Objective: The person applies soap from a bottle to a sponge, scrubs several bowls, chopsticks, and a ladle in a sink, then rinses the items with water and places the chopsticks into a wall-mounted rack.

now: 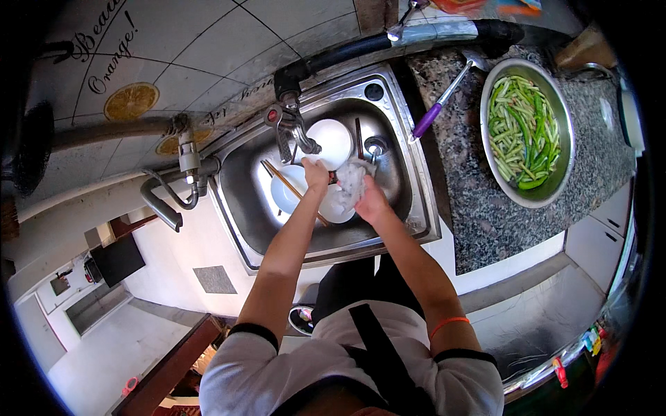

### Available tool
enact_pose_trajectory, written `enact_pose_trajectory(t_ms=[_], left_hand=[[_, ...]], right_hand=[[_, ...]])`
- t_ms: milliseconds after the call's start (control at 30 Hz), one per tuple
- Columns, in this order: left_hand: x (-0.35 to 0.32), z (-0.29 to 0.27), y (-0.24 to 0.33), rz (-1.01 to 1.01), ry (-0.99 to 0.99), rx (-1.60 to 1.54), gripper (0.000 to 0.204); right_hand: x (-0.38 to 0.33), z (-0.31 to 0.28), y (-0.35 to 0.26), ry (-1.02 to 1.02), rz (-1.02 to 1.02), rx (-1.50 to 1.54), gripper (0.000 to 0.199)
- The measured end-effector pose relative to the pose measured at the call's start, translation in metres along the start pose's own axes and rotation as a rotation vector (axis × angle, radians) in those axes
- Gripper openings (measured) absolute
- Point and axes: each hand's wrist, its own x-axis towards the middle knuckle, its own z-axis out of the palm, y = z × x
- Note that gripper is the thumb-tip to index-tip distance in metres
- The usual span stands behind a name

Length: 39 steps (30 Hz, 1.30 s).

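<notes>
Chopsticks (pixel 283 182) lay slanted across a pale bowl (pixel 282 200) in the steel sink (pixel 239 201), beneath the tap (pixel 295 128). The right hand (pixel 374 201) had its grip closed on a white crumpled cloth (pixel 352 182), above the dishes in the basin. The left hand (pixel 317 173) was just beside it, near a white plate (pixel 331 139); whether its grip held anything could not be told. On the granite surface (pixel 475 222) to the right stood an oval metal bowl (pixel 551 183) of green pods (pixel 524 128), near a purple-handled utensil (pixel 428 119).
</notes>
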Motion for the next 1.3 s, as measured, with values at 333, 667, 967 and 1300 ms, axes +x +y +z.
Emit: enact_pose_trajectory(t_ms=[333, 667, 967, 1300], left_hand=[[0.011, -0.026, -0.047, 0.262, 0.002, 0.287, 0.034], [0.003, -0.091, -0.087, 0.158, 0.157, 0.493, 0.028], [-0.098, -0.058, 0.012, 0.629, -0.397, 0.461, 0.020], [-0.113, -0.103, 0.025, 0.379, -0.651, 0.762, 0.022]], right_hand=[[-0.008, 0.000, -0.028, 0.006, -0.069, -0.014, 0.036], [-0.006, 0.000, -0.014, 0.047, -0.072, -0.275, 0.038], [-0.017, 0.054, 0.022, 0.135, -0.460, -1.120, 0.048], [0.030, 0.017, -0.062, 0.542, -0.773, -1.520, 0.040]])
